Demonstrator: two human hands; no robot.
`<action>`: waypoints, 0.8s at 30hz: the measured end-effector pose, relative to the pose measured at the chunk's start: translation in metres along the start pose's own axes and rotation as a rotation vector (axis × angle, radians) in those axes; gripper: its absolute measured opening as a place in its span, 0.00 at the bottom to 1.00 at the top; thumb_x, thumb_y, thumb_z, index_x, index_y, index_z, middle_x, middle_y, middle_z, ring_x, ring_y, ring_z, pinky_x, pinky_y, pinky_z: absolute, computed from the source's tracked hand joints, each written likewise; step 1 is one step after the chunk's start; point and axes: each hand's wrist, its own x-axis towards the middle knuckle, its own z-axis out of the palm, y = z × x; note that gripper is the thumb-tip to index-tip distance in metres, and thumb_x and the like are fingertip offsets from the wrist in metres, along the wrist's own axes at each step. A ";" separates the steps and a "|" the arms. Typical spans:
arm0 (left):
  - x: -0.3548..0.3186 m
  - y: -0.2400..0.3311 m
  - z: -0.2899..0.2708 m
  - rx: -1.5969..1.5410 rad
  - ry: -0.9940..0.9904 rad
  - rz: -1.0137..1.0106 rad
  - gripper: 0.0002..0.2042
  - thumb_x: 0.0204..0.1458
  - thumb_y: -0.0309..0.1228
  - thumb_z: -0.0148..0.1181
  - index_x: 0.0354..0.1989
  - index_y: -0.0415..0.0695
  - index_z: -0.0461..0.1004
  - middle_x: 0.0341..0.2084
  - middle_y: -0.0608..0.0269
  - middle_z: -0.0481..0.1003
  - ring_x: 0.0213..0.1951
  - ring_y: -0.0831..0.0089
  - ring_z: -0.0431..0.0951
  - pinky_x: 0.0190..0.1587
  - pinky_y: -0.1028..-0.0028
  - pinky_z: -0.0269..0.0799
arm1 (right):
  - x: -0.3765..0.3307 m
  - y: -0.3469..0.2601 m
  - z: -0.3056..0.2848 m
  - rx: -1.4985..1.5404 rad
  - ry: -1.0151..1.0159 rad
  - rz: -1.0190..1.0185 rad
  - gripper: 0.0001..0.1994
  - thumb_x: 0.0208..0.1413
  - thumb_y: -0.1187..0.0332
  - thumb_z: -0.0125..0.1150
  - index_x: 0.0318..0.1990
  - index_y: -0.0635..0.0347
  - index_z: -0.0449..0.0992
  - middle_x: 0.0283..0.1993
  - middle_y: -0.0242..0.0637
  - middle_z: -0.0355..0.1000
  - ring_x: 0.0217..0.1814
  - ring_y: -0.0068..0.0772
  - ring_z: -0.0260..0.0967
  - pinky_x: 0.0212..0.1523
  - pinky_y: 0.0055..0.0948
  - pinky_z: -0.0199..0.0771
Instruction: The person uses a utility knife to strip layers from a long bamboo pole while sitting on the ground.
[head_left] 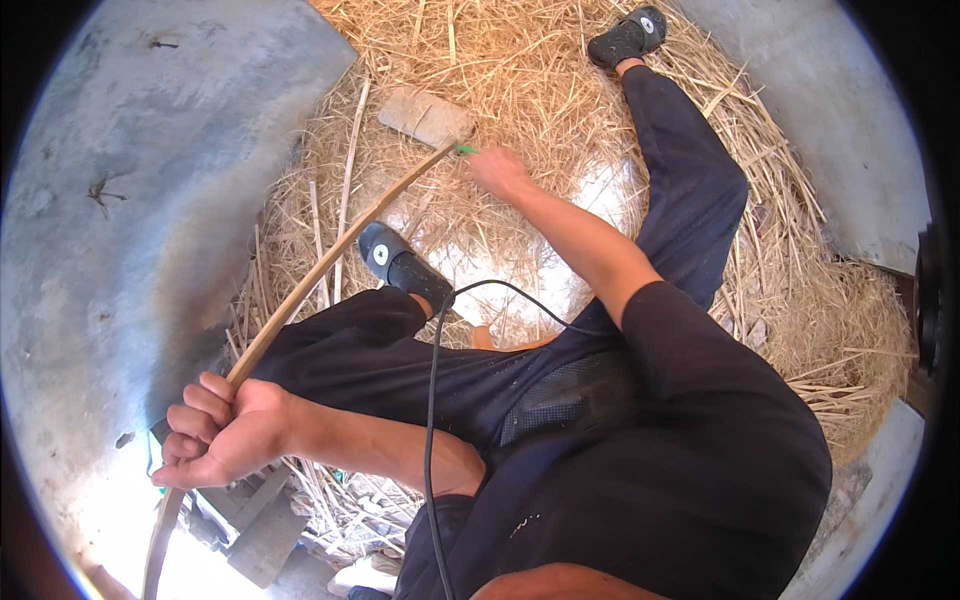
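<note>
Left hand point(215, 430) at eight o'clock, clenched around long curved tan cane strip point(320, 262); right hand point(497, 170) at twelve, pinching its tip beside small green object point(466, 150), over straw pile point(560, 90). Risk: overbending could snap strip.

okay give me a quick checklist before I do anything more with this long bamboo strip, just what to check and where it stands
1. Left hand closed around the bamboo strip: ok.
2. Right hand at the strip's far end, by a small green item: ok; what that item is, cannot tell.
3. Strip whole along its length: ok, bent, no break visible.
4. Strip clear of the left shoe: cannot tell, it passes close.
5. Black cable clear of both hands: ok.
6. Flat stone on the straw, beside the strip's tip: ok.
</note>
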 end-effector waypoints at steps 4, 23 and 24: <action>0.010 -0.001 -0.008 -0.043 -0.039 0.009 0.25 0.60 0.54 0.41 0.17 0.54 0.45 0.11 0.74 0.41 0.14 0.80 0.37 0.18 0.77 0.33 | 0.016 0.031 0.028 -0.005 0.081 0.212 0.24 0.64 0.56 0.35 0.43 0.65 0.76 0.42 0.53 0.73 0.45 0.51 0.73 0.47 0.47 0.72; -0.022 -0.010 0.018 -0.155 -0.240 -0.125 0.28 0.59 0.61 0.35 0.17 0.53 0.43 0.08 0.76 0.41 0.12 0.83 0.36 0.15 0.79 0.31 | -0.146 -0.103 -0.113 0.743 0.179 -0.410 0.22 0.64 0.54 0.36 0.29 0.61 0.69 0.13 0.32 0.54 0.15 0.25 0.51 0.19 0.33 0.53; -0.023 -0.010 0.016 -0.159 -0.221 -0.124 0.28 0.58 0.62 0.35 0.17 0.53 0.44 0.08 0.76 0.41 0.12 0.83 0.36 0.15 0.79 0.31 | -0.168 -0.113 -0.116 0.788 0.179 -0.468 0.21 0.64 0.55 0.37 0.30 0.62 0.69 0.13 0.35 0.55 0.15 0.30 0.53 0.20 0.36 0.55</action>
